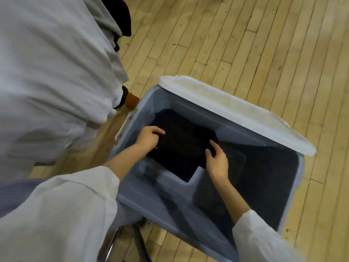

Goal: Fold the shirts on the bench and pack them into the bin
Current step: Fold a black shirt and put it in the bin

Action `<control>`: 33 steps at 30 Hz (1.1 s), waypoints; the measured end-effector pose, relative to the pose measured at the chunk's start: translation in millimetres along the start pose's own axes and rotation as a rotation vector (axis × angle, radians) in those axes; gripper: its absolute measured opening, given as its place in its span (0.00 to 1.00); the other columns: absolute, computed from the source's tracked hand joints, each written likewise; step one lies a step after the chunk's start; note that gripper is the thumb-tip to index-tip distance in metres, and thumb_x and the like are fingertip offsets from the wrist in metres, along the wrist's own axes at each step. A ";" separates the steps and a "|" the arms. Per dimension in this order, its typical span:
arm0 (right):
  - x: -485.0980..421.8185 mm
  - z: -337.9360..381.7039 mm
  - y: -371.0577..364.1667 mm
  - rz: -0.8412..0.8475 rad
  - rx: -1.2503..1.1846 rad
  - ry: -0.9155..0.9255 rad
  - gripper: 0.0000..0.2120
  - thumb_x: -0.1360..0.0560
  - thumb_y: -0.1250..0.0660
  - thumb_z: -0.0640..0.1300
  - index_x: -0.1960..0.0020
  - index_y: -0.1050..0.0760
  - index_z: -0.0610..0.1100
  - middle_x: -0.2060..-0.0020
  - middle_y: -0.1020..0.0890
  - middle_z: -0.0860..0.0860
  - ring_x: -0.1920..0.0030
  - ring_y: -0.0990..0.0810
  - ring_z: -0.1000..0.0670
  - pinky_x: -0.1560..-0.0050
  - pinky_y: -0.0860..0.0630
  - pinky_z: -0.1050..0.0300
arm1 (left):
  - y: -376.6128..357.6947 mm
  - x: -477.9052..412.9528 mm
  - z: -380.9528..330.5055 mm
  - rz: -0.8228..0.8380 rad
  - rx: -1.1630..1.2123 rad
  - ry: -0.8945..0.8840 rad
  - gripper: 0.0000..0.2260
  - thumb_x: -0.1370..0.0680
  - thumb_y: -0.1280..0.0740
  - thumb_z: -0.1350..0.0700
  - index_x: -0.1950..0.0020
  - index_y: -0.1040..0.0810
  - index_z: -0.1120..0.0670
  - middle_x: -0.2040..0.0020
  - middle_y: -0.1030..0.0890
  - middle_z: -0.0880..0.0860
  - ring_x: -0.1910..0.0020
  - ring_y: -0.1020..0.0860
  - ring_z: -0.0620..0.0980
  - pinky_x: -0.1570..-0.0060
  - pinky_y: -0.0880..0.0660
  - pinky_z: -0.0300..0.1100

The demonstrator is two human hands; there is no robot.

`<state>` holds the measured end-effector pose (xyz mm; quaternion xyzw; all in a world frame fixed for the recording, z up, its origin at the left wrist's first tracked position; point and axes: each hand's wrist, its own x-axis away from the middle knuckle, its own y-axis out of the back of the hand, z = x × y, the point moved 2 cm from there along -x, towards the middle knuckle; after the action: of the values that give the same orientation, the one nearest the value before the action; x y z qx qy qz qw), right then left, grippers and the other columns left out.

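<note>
Lowering a folded dark shirt (179, 146) into the bin (300, 167), the person holds it by two opposite edges, which looks meant to keep the fold flat rather than let it sag or spring apart. The left hand (151, 138) has its fingers curled over the shirt's left edge, and the right hand (216, 159) pinches the right edge, thumb on top and fingers tucked beneath. The shirt sits inside the bin's walls, toward its left end and close to the far edge; whether it already rests on the bottom cannot be told. Its sides run roughly parallel to the bin's walls, probably so the space toward the right end stays free for more; a darker patch there may be another garment or only the bin's bottom. The white lid (236, 110) lies along the bin's far edge, clear of the opening, so both arms can reach in. On the left, pale shirts (56, 72) are heaped on the surface (132, 99), spilling past its edge over the wooden floor (245, 44), so much folding seems left.
</note>
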<state>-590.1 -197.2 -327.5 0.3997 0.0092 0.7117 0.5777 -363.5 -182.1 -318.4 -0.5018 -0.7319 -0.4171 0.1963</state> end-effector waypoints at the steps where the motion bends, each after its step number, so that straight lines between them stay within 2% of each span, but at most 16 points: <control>1: -0.6 -14.2 -12.7 0.028 0.007 0.002 0.21 0.19 0.41 0.42 0.27 0.35 0.46 0.31 0.30 0.47 0.35 0.27 0.45 0.39 0.30 0.55 | -4.5 -5.7 12.8 0.022 -0.078 0.011 0.16 0.24 0.44 0.71 0.47 0.20 0.58 0.41 0.23 0.59 0.44 0.23 0.59 0.46 0.23 0.49; 3: -10.5 -55.2 -49.1 0.129 -0.045 -0.123 0.22 0.20 0.39 0.41 0.27 0.35 0.44 0.32 0.31 0.45 0.32 0.30 0.44 0.34 0.33 0.52 | -13.4 -21.3 41.8 0.098 -0.227 0.081 0.17 0.23 0.39 0.69 0.34 0.26 0.61 0.34 0.26 0.60 0.37 0.27 0.58 0.41 0.31 0.40; 5: -14.3 -94.0 -76.1 0.177 -0.207 -0.373 0.22 0.22 0.37 0.38 0.29 0.36 0.41 0.40 0.28 0.46 0.39 0.26 0.42 0.41 0.28 0.49 | -16.5 -29.5 68.3 0.155 -0.294 0.186 0.22 0.23 0.36 0.66 0.29 0.32 0.61 0.30 0.30 0.59 0.34 0.29 0.56 0.42 0.33 0.36; 7: -18.6 -125.6 -94.5 0.131 -0.329 -0.579 0.20 0.22 0.36 0.37 0.32 0.35 0.40 0.45 0.26 0.44 0.46 0.24 0.42 0.50 0.26 0.48 | -16.1 -37.0 92.4 0.199 -0.324 0.277 0.18 0.23 0.37 0.65 0.32 0.29 0.63 0.33 0.28 0.60 0.38 0.27 0.55 0.50 0.32 0.37; 10: -28.8 -150.1 -106.9 0.040 -0.253 -0.648 0.20 0.24 0.32 0.42 0.35 0.31 0.37 0.46 0.23 0.41 0.46 0.22 0.39 0.44 0.26 0.45 | -17.1 -45.5 116.4 0.206 -0.243 0.396 0.10 0.23 0.39 0.65 0.44 0.24 0.64 0.47 0.21 0.63 0.55 0.24 0.53 0.65 0.34 0.38; 12: -34.4 -151.2 -111.4 0.089 -0.120 -0.608 0.18 0.24 0.32 0.46 0.40 0.26 0.36 0.48 0.20 0.40 0.46 0.21 0.39 0.48 0.25 0.49 | -20.6 -50.4 122.0 0.192 -0.045 0.488 0.12 0.22 0.41 0.63 0.40 0.25 0.59 0.55 0.24 0.55 0.60 0.28 0.48 0.66 0.34 0.37; 13: -36.4 -150.1 -113.1 0.117 -0.058 -0.583 0.17 0.24 0.33 0.48 0.42 0.24 0.36 0.49 0.19 0.39 0.47 0.21 0.39 0.52 0.27 0.53 | -22.7 -54.5 122.8 0.206 0.029 0.504 0.13 0.21 0.42 0.63 0.38 0.27 0.55 0.53 0.25 0.54 0.57 0.28 0.48 0.61 0.32 0.38; 15: -39.6 -150.4 -115.9 0.106 0.005 -0.549 0.17 0.23 0.34 0.48 0.43 0.25 0.35 0.50 0.19 0.39 0.47 0.21 0.39 0.54 0.31 0.57 | -28.7 -62.3 121.2 0.243 0.118 0.521 0.16 0.19 0.42 0.60 0.32 0.30 0.52 0.41 0.27 0.54 0.45 0.29 0.51 0.50 0.32 0.42; 18: -37.6 -144.8 -120.5 0.054 0.018 -0.548 0.16 0.25 0.33 0.42 0.40 0.28 0.35 0.51 0.22 0.41 0.45 0.23 0.37 0.52 0.29 0.54 | -41.6 -72.9 120.1 0.267 0.102 0.510 0.22 0.19 0.40 0.57 0.26 0.37 0.51 0.29 0.32 0.54 0.33 0.32 0.53 0.42 0.32 0.45; 20: -35.9 -138.5 -120.0 -0.075 0.290 -0.384 0.23 0.27 0.33 0.38 0.34 0.32 0.37 0.44 0.26 0.39 0.41 0.27 0.36 0.45 0.29 0.46 | -48.3 -74.8 119.9 0.259 -0.164 0.391 0.24 0.20 0.39 0.57 0.24 0.41 0.54 0.28 0.34 0.56 0.31 0.33 0.56 0.37 0.33 0.44; 22: -44.8 -123.8 -122.5 -0.194 0.514 -0.011 0.28 0.29 0.32 0.36 0.30 0.35 0.37 0.35 0.30 0.37 0.34 0.32 0.36 0.36 0.32 0.42 | -52.6 -71.1 116.4 0.212 -0.621 0.155 0.24 0.21 0.41 0.58 0.25 0.40 0.54 0.28 0.39 0.60 0.32 0.34 0.59 0.35 0.34 0.45; 24: -65.2 -107.1 -131.7 -0.116 0.621 0.268 0.31 0.27 0.31 0.40 0.27 0.38 0.37 0.28 0.36 0.38 0.27 0.39 0.37 0.28 0.41 0.42 | -59.1 -65.7 111.4 0.233 -0.935 -0.105 0.24 0.21 0.41 0.57 0.25 0.39 0.50 0.27 0.44 0.60 0.31 0.38 0.60 0.32 0.36 0.49; 26: -88.6 -94.1 -139.1 0.047 0.685 0.292 0.36 0.24 0.33 0.49 0.23 0.47 0.39 0.24 0.46 0.40 0.24 0.49 0.41 0.25 0.51 0.45 | -67.2 -63.7 115.8 0.397 -1.117 -0.228 0.25 0.20 0.42 0.56 0.24 0.42 0.46 0.23 0.54 0.58 0.26 0.47 0.61 0.28 0.44 0.52; 28: -107.0 -88.0 -141.2 0.134 0.746 0.209 0.43 0.24 0.35 0.57 0.22 0.57 0.42 0.23 0.57 0.42 0.23 0.58 0.43 0.24 0.57 0.49 | -66.0 -65.5 123.3 0.551 -1.176 -0.154 0.25 0.19 0.43 0.55 0.23 0.44 0.43 0.23 0.64 0.55 0.24 0.59 0.62 0.25 0.53 0.54; 30: -114.0 -85.9 -142.1 0.137 0.789 0.147 0.48 0.27 0.34 0.61 0.22 0.61 0.43 0.24 0.61 0.42 0.23 0.61 0.43 0.25 0.59 0.49 | -59.5 -68.6 132.4 0.638 -1.153 -0.112 0.25 0.19 0.43 0.54 0.23 0.46 0.42 0.24 0.68 0.54 0.24 0.62 0.62 0.25 0.53 0.55; 33: -114.1 -89.9 -140.8 0.074 0.741 0.094 0.54 0.31 0.31 0.63 0.22 0.61 0.44 0.24 0.62 0.42 0.24 0.63 0.44 0.25 0.61 0.49 | -53.9 -70.5 140.4 0.698 -1.142 -0.110 0.26 0.19 0.42 0.53 0.23 0.47 0.42 0.24 0.69 0.53 0.25 0.63 0.62 0.25 0.54 0.55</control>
<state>-526.0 -204.6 -519.3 0.5488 0.2781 0.6978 0.3668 -364.0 -117.0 -471.2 -0.7545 -0.2002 -0.6249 -0.0141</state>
